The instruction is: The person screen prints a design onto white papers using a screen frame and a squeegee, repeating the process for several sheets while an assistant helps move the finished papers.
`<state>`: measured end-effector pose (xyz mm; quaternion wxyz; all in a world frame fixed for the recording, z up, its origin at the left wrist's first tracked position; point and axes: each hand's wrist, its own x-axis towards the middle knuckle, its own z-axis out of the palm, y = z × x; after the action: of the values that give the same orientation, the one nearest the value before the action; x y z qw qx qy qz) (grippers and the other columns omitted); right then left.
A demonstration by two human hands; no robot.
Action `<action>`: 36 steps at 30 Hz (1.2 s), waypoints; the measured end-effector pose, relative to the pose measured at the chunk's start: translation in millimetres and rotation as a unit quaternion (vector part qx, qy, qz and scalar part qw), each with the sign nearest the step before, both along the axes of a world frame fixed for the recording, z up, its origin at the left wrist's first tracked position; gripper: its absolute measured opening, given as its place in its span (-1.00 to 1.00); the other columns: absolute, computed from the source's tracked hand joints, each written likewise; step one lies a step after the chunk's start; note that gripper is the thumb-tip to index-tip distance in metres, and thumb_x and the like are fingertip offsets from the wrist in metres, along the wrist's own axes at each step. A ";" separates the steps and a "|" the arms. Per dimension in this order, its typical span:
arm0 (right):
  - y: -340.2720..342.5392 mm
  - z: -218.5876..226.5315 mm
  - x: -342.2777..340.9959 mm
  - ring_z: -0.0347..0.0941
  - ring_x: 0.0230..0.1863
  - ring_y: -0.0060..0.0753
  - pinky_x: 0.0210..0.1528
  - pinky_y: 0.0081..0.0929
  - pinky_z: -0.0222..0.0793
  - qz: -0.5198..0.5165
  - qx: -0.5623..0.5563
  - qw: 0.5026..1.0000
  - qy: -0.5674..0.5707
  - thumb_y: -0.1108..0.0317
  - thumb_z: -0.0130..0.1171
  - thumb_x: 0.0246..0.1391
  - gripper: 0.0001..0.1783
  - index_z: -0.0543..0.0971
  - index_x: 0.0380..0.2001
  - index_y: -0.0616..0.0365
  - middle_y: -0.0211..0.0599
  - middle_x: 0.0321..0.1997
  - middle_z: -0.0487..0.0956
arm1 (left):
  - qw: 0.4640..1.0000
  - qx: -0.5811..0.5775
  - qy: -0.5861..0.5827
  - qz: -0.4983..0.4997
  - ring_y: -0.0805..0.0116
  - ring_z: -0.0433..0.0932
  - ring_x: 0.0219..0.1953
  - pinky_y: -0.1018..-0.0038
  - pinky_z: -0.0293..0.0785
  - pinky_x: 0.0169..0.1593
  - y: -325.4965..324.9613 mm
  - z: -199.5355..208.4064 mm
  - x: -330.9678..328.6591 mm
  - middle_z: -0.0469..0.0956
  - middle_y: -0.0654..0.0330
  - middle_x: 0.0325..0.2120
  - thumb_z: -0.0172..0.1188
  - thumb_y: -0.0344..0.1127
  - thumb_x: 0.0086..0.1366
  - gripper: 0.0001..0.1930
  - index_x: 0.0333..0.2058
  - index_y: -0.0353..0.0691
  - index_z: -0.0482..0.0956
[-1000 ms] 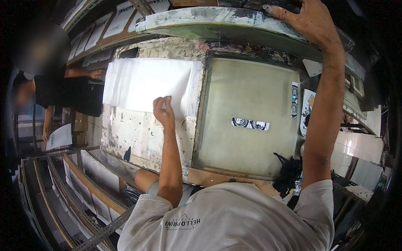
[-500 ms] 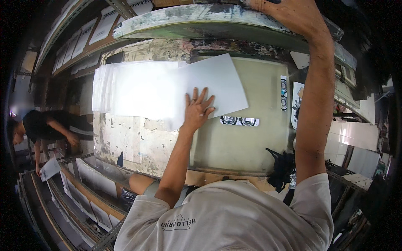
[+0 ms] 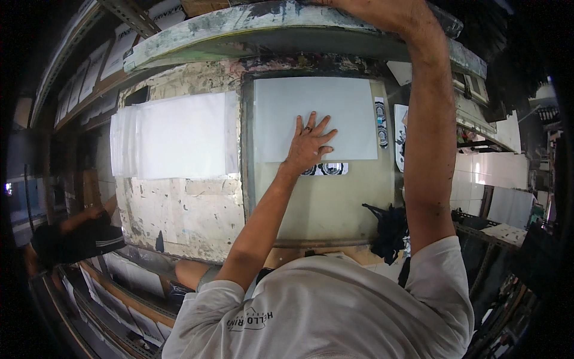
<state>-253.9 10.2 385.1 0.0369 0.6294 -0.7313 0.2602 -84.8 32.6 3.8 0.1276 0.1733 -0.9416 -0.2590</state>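
My left hand lies flat with its fingers spread on a white sheet. The sheet rests on the pale green-grey board in front of me. A strip with black ring patterns shows along the sheet's near edge, partly behind my hand. Another such strip lies just right of the sheet. At the upper edge, my right hand holds the raised, paint-stained frame; its fingertips are mostly out of view. To the left sits a stack of white sheets.
The worktop is worn and stained. A crumpled black cloth hangs at the board's near right corner. Metal racks with boxes stand at the far left. A person in dark clothes bends beside shelves at the left.
The white sheet has moved right, off the stack, and now lies squarely on the board under my left hand. My right hand stays at the frame. The other person has bent lower.
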 end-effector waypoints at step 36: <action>131.2 -140.2 75.3 0.58 -0.35 -0.17 -0.24 -0.26 0.48 0.065 -0.053 0.996 0.036 0.21 0.45 -0.14 -0.50 0.72 -0.01 -0.14 -0.19 -0.37 0.63 | 0.711 0.369 0.430 0.416 0.24 0.53 0.07 0.34 0.47 0.18 -13.2 119.4 208.2 0.55 0.08 0.06 0.48 -0.56 -0.10 -0.04 0.34 -0.40 0.28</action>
<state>-178.6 141.4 245.0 0.0797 0.6816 -0.6726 0.2771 123.5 19.4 123.2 0.5400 0.4509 -0.4468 -0.5527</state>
